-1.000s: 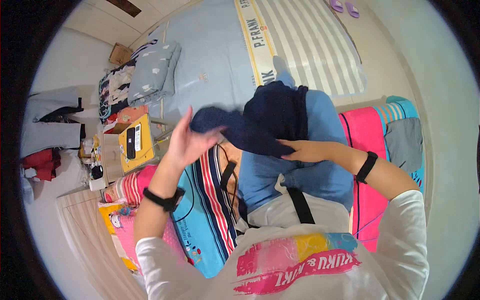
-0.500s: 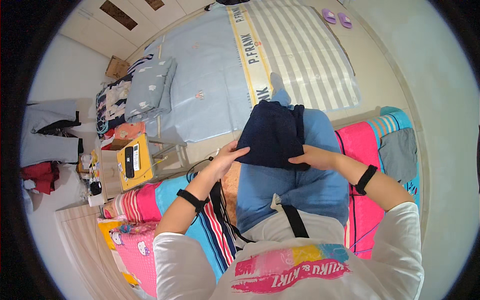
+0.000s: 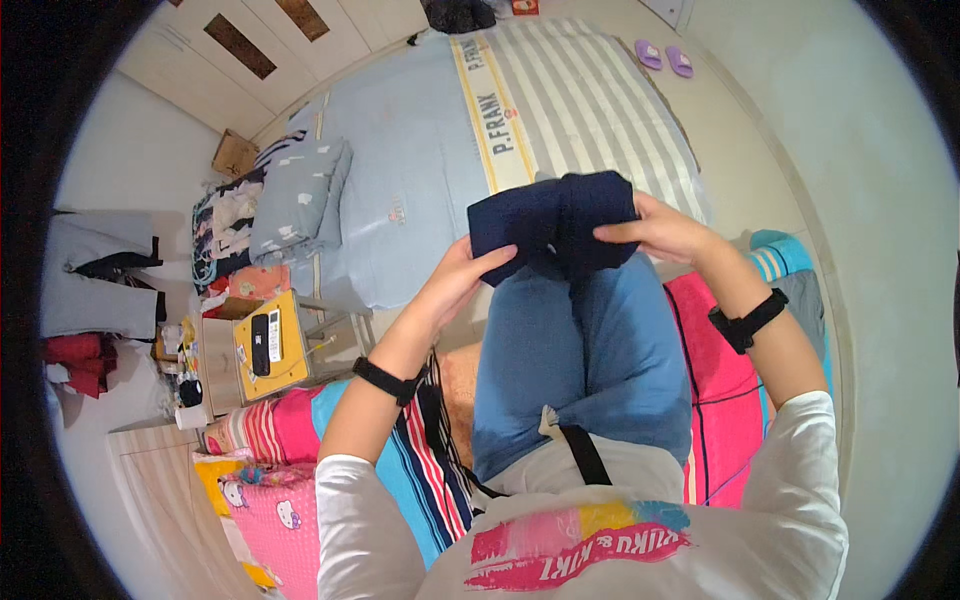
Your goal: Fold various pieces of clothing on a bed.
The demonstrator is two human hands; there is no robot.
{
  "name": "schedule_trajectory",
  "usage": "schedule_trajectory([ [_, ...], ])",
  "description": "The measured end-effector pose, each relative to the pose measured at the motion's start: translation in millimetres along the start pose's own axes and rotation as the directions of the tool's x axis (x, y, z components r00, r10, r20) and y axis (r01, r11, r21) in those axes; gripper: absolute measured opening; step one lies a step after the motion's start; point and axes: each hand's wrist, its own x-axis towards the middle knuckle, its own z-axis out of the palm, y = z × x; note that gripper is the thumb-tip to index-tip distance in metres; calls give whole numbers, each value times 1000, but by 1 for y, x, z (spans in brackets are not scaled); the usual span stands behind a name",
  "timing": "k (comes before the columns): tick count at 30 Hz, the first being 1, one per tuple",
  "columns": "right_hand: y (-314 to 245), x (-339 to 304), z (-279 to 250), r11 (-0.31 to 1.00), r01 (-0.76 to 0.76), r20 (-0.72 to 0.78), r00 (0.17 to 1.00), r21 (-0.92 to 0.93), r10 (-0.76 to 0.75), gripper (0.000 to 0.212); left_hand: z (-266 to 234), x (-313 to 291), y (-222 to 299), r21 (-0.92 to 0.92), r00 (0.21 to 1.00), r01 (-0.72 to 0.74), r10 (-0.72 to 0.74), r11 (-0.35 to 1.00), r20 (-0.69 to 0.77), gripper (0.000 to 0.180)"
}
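I sit in a bedroom, on a low mattress with a bright striped cover, and in front of my knees stands a wide bed with a pale blue sheet.

The dark navy garment is in the air above my knees, just before the near edge of the bed. It is already folded to a thick, compact bundle, so I judge the folding is nearly done; what is left seems to be the last tuck or smoothing and then to put it down somewhere. My left hand closes on the lower left corner of the bundle, the thumb on top and the fingers under it. My right hand pinches the right edge with the fingers closed on the cloth. Both hands hold the garment firmly, and it touches neither my jeans nor the bed.

On the bed, a white band with yellow borders and dark printed letters runs from the far edge toward me, and right of it the blanket has grey and white stripes. At the left edge of the bed lies a grey pillow. On the small table beside it is a yellow flat box with a black remote on top. A brown cardboard box stands near the far wall. Two purple slippers are on the floor beyond the far right corner of the bed.
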Motion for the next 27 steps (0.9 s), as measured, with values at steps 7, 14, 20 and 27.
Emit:
schedule_trajectory([
  [7, -90, 2, -25, 994, 76, -121, 989, -82, -85, 38, 12, 44, 98, 80, 986, -155, 159, 985, -44, 39],
  [14, -115, 23, -59, 966, 161, -481, 843, -204, -242, 32, 43, 56, 176, 255, 961, -246, 269, 935, -62, 30],
  [20, -127, 39, -66, 970, 219, -692, 684, -107, -231, 30, 63, 50, 195, 223, 937, -289, 323, 931, -132, 27],
  [27, -133, 25, -20, 876, 349, -169, 936, 333, -308, 41, 61, 47, 202, 5, 926, -361, 359, 933, -116, 20],
])
